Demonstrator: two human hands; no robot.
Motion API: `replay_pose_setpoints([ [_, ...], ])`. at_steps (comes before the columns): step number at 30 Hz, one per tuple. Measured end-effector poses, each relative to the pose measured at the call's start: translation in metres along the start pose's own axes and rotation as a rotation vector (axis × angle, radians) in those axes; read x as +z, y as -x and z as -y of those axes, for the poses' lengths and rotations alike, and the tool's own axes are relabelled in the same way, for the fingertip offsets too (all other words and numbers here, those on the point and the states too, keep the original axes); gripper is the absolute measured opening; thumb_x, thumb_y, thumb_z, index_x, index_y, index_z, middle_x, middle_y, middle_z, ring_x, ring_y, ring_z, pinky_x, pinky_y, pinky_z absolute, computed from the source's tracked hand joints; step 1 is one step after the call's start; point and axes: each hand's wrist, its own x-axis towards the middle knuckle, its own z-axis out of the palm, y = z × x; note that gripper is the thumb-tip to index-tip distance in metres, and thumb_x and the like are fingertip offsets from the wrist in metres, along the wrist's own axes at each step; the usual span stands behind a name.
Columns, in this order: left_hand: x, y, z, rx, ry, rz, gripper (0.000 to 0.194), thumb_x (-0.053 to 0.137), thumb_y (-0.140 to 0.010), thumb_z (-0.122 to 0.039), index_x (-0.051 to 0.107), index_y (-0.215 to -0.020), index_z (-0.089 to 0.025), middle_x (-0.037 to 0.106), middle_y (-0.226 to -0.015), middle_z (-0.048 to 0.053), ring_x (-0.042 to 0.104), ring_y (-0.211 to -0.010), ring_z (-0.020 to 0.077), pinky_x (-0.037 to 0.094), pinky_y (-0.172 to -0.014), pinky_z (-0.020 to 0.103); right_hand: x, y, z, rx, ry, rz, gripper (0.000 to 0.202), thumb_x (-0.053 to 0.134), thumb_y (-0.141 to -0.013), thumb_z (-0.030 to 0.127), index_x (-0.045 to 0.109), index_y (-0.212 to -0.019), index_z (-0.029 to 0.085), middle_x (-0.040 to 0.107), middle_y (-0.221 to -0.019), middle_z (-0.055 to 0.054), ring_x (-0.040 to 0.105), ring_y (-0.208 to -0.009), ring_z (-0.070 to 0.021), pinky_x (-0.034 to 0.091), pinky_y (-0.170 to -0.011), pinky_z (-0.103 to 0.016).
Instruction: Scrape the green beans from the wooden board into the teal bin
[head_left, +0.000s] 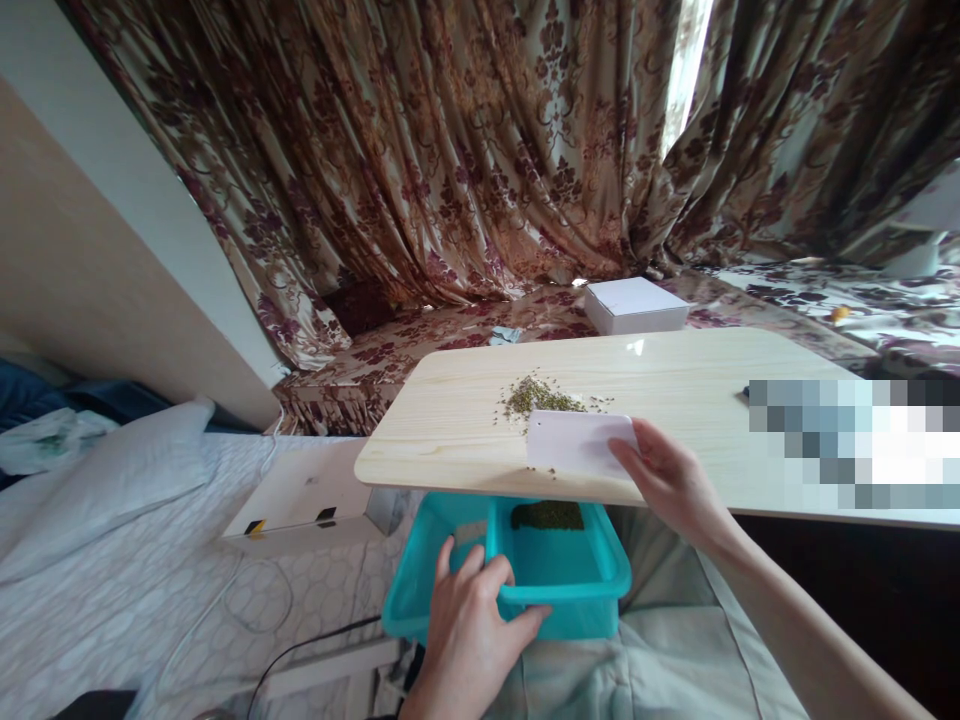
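My right hand [667,475] is closed on the right end of a thin white rectangular card [574,440] with a small hole near one corner. The card's far edge is beside a loose heap of small green-brown grains [536,396] on a pale wooden board [442,420]. A few grains lie by its near edge. Below the board's front edge is a turquoise two-compartment bin [611,580], partly tucked under it. My left hand [476,610] grips its near rim at the divider, thumb outside. More grains [547,515] sit at the back of the right compartment.
A white box [636,302] stands behind the board. A dark object [745,395], partly pixelated, lies on the board's right side. At left, a white case [300,495] and a cable [225,590] rest on the bed beside a pillow [142,460]. Patterned curtains [450,150] hang behind.
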Motion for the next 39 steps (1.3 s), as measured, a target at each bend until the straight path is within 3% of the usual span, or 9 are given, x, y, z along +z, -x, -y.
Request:
replay_pose_setpoints([
  [7, 0.002, 0.002, 0.000, 0.004, 0.008, -0.045, 0.026, 0.080, -0.067, -0.028, 0.055, -0.066, -0.022, 0.056, -0.069, -0.005, 0.064, -0.076, 0.0196, 0.033, -0.107, 0.057, -0.009, 0.005, 0.003, 0.015, -0.008, -0.055, 0.030, 0.060, -0.084, 0.051, 0.062, -0.086, 0.021, 0.069, -0.074, -0.004, 0.066, -0.069, -0.0190, 0.053, -0.059, -0.027],
  [24, -0.005, 0.001, 0.000, -0.036, 0.014, -0.009, 0.026, 0.079, -0.068, -0.029, 0.054, -0.065, -0.022, 0.057, -0.070, -0.003, 0.064, -0.078, 0.0208, 0.031, -0.108, 0.057, -0.006, 0.016, 0.013, 0.069, -0.083, 0.008, 0.029, 0.065, -0.080, 0.051, 0.062, -0.080, 0.022, 0.068, -0.071, -0.004, 0.064, -0.064, -0.0184, 0.053, -0.056, -0.026],
  [28, -0.007, 0.002, 0.002, -0.047, 0.010, 0.000, 0.026, 0.080, -0.068, -0.029, 0.055, -0.065, -0.021, 0.058, -0.070, -0.003, 0.065, -0.079, 0.0211, 0.032, -0.108, 0.057, 0.003, 0.013, 0.014, 0.051, -0.090, 0.031, 0.027, 0.063, -0.082, 0.049, 0.061, -0.079, 0.022, 0.066, -0.068, -0.003, 0.062, -0.063, -0.0177, 0.052, -0.055, -0.026],
  [34, -0.012, 0.005, 0.012, -0.058, -0.036, -0.004, 0.026, 0.080, -0.069, -0.031, 0.056, -0.066, -0.021, 0.060, -0.071, -0.002, 0.066, -0.080, 0.0221, 0.033, -0.107, 0.056, 0.035, -0.012, 0.003, -0.021, 0.002, -0.024, 0.025, 0.056, -0.085, 0.047, 0.059, -0.080, 0.023, 0.066, -0.073, -0.003, 0.061, -0.067, -0.0190, 0.052, -0.061, -0.030],
  [39, -0.019, 0.009, 0.022, -0.071, -0.098, 0.016, 0.026, 0.078, -0.072, -0.034, 0.055, -0.067, -0.022, 0.060, -0.072, -0.002, 0.066, -0.082, 0.0240, 0.036, -0.105, 0.057, 0.047, -0.007, 0.006, -0.043, 0.037, 0.072, 0.023, 0.054, -0.087, 0.044, 0.057, -0.079, 0.023, 0.062, -0.068, -0.001, 0.057, -0.064, -0.0173, 0.049, -0.058, -0.027],
])
